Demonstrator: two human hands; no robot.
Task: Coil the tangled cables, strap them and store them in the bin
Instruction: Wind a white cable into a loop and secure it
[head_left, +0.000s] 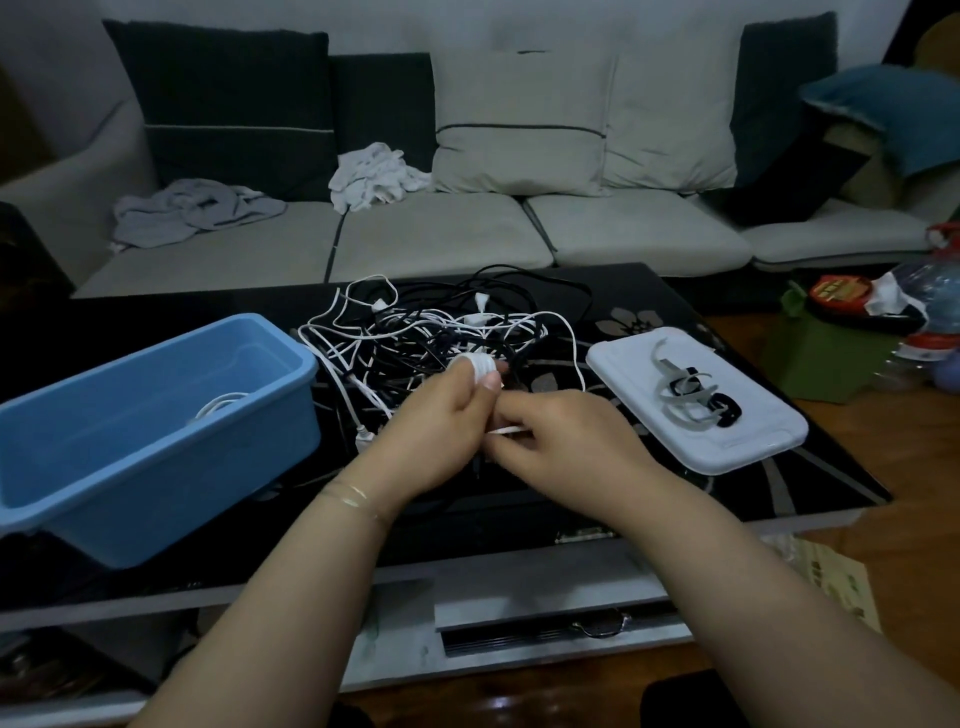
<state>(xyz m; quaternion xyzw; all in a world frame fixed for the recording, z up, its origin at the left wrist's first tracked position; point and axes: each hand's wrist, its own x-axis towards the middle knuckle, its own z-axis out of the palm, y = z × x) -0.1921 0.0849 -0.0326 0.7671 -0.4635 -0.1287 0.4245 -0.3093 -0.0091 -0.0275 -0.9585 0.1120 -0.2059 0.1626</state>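
Observation:
A tangle of black and white cables (441, 322) lies in the middle of the black table. My left hand (436, 431) holds a white cable wound in loops (480, 364) round its fingertips. My right hand (561, 441) pinches the white cable's free end (506, 430) just beside the left hand. A blue plastic bin (156, 415) stands at the left with one coiled white cable (221, 405) inside. A white tray (737, 447) at the right carries several grey and black straps (691, 400).
The black glass table (675, 312) has a floral pattern and a front edge close to me. A grey sofa (441, 234) with cushions and crumpled cloths stands behind it. Bottles and packets (883, 312) crowd a green stand at the right.

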